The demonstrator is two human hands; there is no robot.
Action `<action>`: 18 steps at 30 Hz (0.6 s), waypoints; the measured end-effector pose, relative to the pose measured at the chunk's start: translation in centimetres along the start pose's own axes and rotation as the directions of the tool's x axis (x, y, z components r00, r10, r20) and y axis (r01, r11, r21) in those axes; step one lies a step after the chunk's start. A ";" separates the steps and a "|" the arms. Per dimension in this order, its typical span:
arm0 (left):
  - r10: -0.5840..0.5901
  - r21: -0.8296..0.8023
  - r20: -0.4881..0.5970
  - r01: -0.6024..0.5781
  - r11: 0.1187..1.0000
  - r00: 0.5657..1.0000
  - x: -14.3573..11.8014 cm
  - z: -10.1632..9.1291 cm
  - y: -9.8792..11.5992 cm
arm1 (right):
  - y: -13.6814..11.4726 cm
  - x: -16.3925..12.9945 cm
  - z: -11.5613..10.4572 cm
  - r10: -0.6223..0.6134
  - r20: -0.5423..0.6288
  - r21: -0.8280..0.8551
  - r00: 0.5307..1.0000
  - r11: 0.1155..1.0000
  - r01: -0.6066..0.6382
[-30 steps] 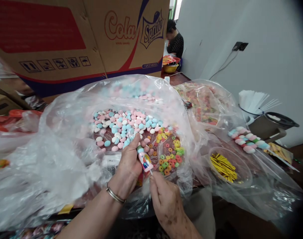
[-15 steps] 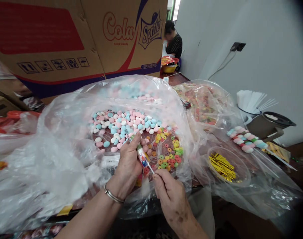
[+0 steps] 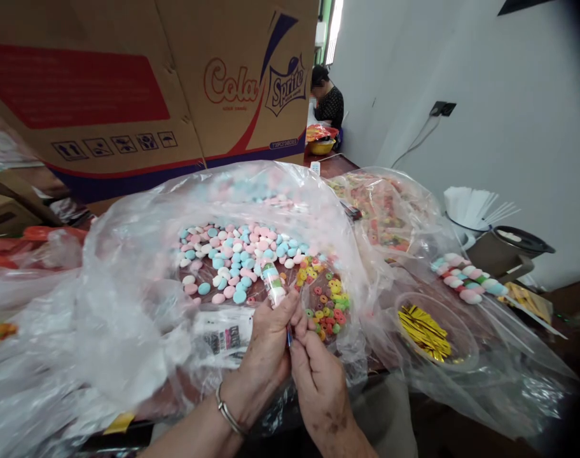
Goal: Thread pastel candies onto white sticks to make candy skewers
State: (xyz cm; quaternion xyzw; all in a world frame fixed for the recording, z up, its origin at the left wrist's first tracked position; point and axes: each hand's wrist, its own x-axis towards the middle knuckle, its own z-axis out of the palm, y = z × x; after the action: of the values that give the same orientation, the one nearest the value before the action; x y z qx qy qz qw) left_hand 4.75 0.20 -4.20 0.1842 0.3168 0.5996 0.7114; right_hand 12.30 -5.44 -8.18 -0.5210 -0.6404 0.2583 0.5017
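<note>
My left hand (image 3: 268, 340) is closed round the lower part of a candy skewer (image 3: 273, 283) in a clear printed wrapper, its pastel top tilted away from me. Right below it, the fingers of my right hand (image 3: 321, 381) pinch together at the skewer's stick end, touching the left fingers. The stick itself is mostly hidden. Beyond the hands, pink, blue and white candies (image 3: 240, 257) lie spilled from a big clear plastic bag (image 3: 142, 210). Small coloured ring candies (image 3: 335, 299) are heaped just right of the skewer.
Gold twist ties (image 3: 424, 332) fill a clear round dish at right. Past it lie wrapped marshmallow-like skewers (image 3: 466, 277), white sticks (image 3: 466, 207) in a container and a grey jug (image 3: 495, 254). A large cardboard box (image 3: 128, 76) stands behind. A person (image 3: 331, 102) sits farther back.
Both hands have come together. The left hand has slid down toward the stick end, baring the skewer's top, and the right hand has closed in against it. The view has tilted up slightly.
</note>
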 end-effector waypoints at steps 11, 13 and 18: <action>-0.038 0.225 0.054 0.024 0.974 0.998 -1.6 -1.2 -1.3 | 0.7 0.1 0.4 0.133 -0.003 0.089 0.991 0.987 -0.132; -0.035 0.293 0.076 0.012 0.956 0.997 -1.8 -1.5 -1.0 | 0.3 0.2 0.0 0.103 0.046 0.083 0.994 0.991 -0.106; 0.075 0.528 0.004 -0.066 0.847 0.997 -1.7 -1.6 0.9 | -0.7 1.6 -2.4 -0.211 -0.063 -0.197 0.976 0.961 0.195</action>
State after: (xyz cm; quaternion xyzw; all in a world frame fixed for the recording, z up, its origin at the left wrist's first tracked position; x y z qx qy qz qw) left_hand 2.88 -1.46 -4.37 0.3788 0.4681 0.5168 0.6086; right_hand 14.32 -4.63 -6.14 -0.5084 -0.6906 0.1213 0.4999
